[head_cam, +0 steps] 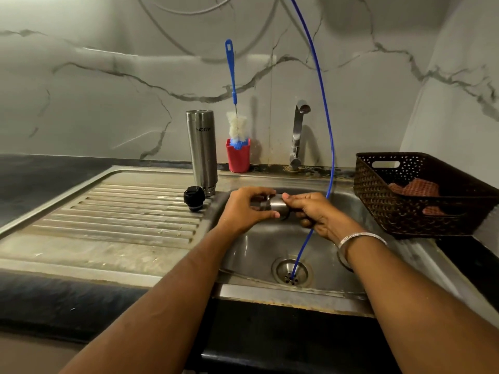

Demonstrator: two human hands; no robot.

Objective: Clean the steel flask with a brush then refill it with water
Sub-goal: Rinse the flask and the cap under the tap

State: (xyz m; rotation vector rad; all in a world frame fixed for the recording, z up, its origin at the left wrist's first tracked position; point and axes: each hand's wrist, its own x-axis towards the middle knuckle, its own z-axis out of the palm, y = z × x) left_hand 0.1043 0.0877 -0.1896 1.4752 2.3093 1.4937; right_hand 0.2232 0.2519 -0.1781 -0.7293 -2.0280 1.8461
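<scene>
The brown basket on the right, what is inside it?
Inside the brown basket lies a reddish checked cloth, bunched toward the far side. The near wall covers the basket's floor, so anything under or beside the cloth cannot be seen.

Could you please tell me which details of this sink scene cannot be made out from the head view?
- Steel cup: mostly covered by the left hand and right hand; its inside is hidden.
- Steel flask: stands mouth-down, so its inside is unseen.
- Basket: its wall hides most of the red cloth.
- Tap: no water flow discernible.
</scene>
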